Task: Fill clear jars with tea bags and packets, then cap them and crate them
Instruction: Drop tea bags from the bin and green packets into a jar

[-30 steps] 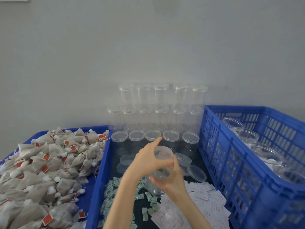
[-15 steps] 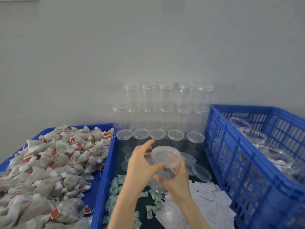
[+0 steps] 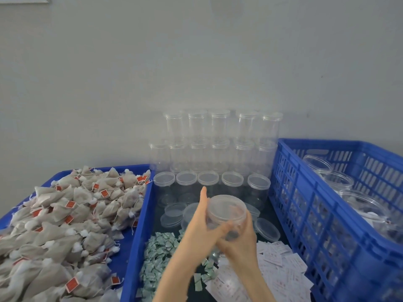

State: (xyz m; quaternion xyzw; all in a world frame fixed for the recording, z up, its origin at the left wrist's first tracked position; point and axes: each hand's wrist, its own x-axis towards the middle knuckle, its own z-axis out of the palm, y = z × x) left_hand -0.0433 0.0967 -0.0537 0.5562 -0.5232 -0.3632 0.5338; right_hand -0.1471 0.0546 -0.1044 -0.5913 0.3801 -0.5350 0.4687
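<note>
A clear plastic jar (image 3: 226, 211) with its lid on is held up over the middle tray. My left hand (image 3: 199, 227) wraps its left side with the thumb pointing up. My right hand (image 3: 242, 240) grips the jar from below and the right. Grey tea bags with red tags (image 3: 65, 216) fill the blue tray on the left. Small green packets (image 3: 160, 251) and white packets (image 3: 277, 267) lie in the middle tray under my hands. The blue crate (image 3: 305, 216) on the right holds capped jars (image 3: 335, 182).
Empty capped jars (image 3: 220, 144) are stacked in rows against the grey wall behind the middle tray. Loose clear lids (image 3: 267, 229) lie in the tray beside my hands. The crate's tall wall stands just right of my right hand.
Both hands have kept hold of the jar and lifted it slightly, and my left hand has shifted its grip on the jar's side. The view has drifted a little leftward.
</note>
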